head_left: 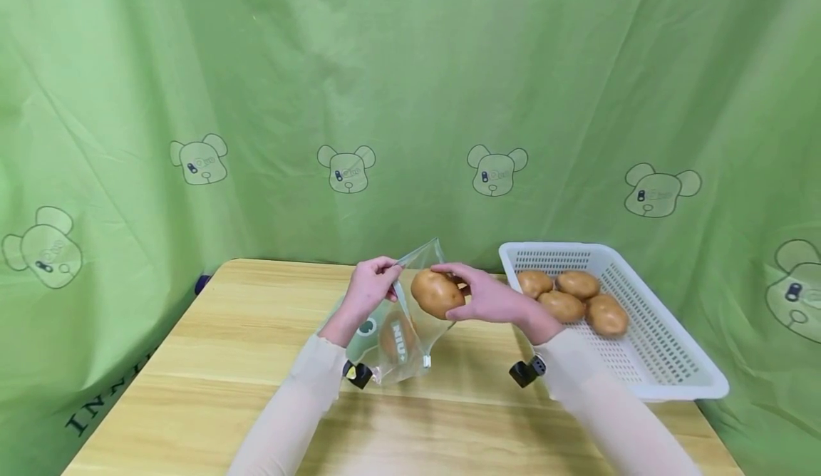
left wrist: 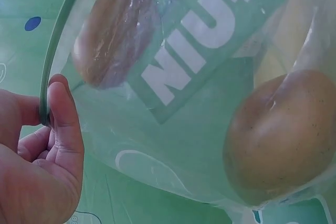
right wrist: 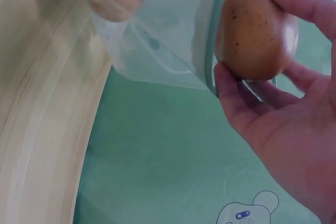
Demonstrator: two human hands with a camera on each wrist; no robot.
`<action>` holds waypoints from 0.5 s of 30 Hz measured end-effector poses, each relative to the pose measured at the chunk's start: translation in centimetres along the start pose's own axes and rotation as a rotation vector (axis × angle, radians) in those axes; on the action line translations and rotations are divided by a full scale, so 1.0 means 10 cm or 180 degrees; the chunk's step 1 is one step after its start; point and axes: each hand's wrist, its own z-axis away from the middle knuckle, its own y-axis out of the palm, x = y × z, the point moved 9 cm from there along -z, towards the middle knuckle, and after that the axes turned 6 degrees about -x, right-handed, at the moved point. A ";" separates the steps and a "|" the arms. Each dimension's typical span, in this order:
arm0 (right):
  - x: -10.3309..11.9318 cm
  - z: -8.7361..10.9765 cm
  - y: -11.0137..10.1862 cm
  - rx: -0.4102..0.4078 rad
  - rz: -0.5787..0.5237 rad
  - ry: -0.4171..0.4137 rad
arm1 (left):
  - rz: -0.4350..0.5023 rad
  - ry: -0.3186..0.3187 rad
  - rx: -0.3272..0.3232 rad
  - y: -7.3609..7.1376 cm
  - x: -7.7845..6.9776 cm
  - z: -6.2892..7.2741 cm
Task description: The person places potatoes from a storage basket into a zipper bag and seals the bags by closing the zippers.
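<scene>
My left hand (head_left: 372, 285) pinches the rim of a clear zip bag (head_left: 404, 369) with a green and white "NIU+" print. The thumb and index finger (left wrist: 64, 103) grip the green-edged rim in the left wrist view. At the bag's open mouth, my right hand (head_left: 484, 294) holds a brown potato (head_left: 437, 293), thumb on one side and fingers round the other. Another potato (left wrist: 283, 140) sits low inside the bag, seen through the plastic. The right wrist view shows the held potato (right wrist: 257, 35) right beside the bag's rim (right wrist: 212, 40).
A white perforated basket (head_left: 673, 390) stands on the right of the wooden table (head_left: 256, 333), with several potatoes (head_left: 561, 307) in its far left part. Behind the table hangs a green curtain (head_left: 410, 91) printed with bear heads. A small slider (head_left: 427, 361) sits at the bag's near edge.
</scene>
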 end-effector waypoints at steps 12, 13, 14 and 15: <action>-0.12 -0.18 0.18 0.0049 0.0497 -0.0058 | -0.0016 -0.0038 0.0044 0.04 0.00 0.00; -0.14 -0.19 0.19 0.0068 0.0510 -0.0056 | -0.0018 -0.0040 0.0047 0.05 0.01 0.00; -0.16 -0.20 0.20 0.0079 0.0525 -0.0044 | -0.0011 -0.0041 0.0052 0.05 0.01 0.00; -0.18 -0.21 0.21 0.0095 0.0534 -0.0032 | 0.0001 -0.0043 0.0059 0.05 0.01 0.00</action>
